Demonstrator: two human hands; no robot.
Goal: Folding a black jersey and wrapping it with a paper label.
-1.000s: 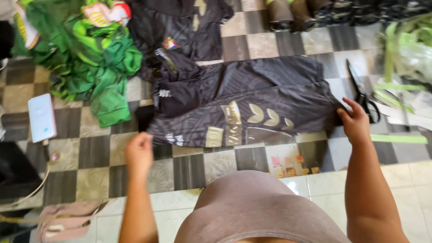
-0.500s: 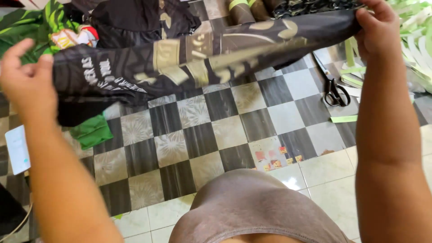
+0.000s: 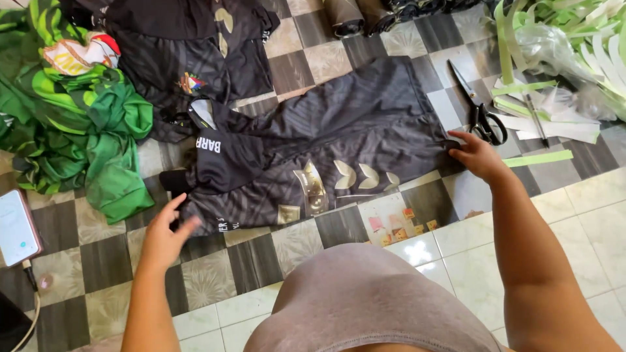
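Lying flat on the checkered floor (image 3: 215, 274), the black jersey (image 3: 339, 156) spreads between both hands: the left hand (image 3: 164, 233) rests open on its lower corner, the right hand (image 3: 475, 155) pinches its far edge, just beside the scissors (image 3: 479, 107).

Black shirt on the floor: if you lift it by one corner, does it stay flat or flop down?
The black shirt would probably flop: it lies limp with soft folds and wrinkles on the tiles. It looks thin, so likely light. The right hand at its edge and the left hand at the other end could probably slide it easily on the smooth floor.
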